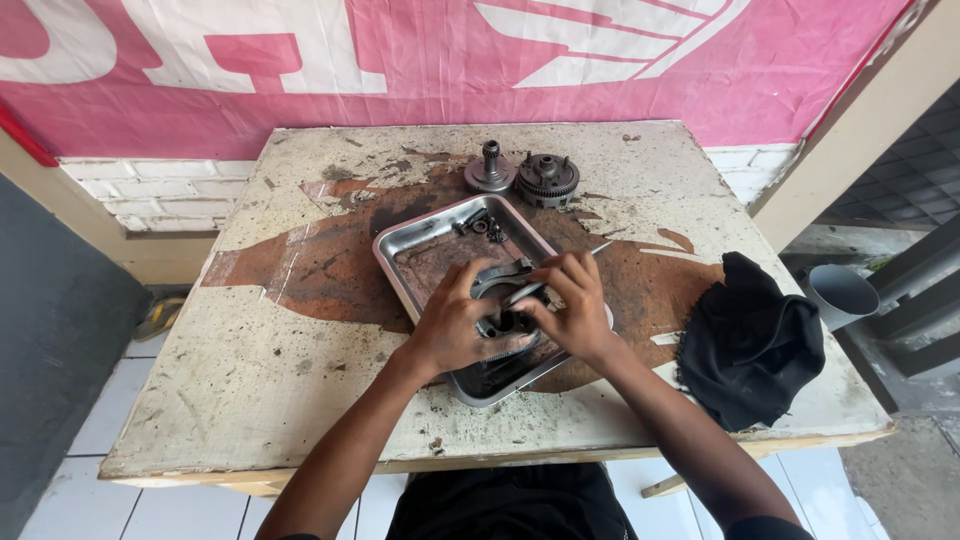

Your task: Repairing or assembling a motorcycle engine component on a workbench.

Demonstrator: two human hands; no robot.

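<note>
Pink cloth with white shapes hangs on the wall behind a worn table (250, 400), whose top is stained brown and has chipped white paint.

At the middle of the table sits a shiny metal tray (405, 240), turned so its long side runs from 11 o'clock to 5 o'clock. Small dark bits (480, 225) lie in its far corner, at 12 o'clock from the hands.

The left hand (455, 325) is over the near part of the tray. Its fingers are curled around a grey metal part (500, 275), holding it from the 9 o'clock side. The part touches both hands and sits right between them, inside the tray. Its curved top edge runs across from left to right.

The right hand (572, 305) comes in from 3 o'clock. It is closed around a thin metal tool (598, 248), whose far tip pokes out toward 1 o'clock. The other end points down at the part. Both hands are about the same nearness to the part.

At 12 o'clock, past the tray, two round gear pieces (520, 176) stand side by side on the table. At 3 o'clock, well apart from the tray, lies a crumpled black rag (750, 340). Off the table edge beyond it is a grey pipe (842, 292).
</note>
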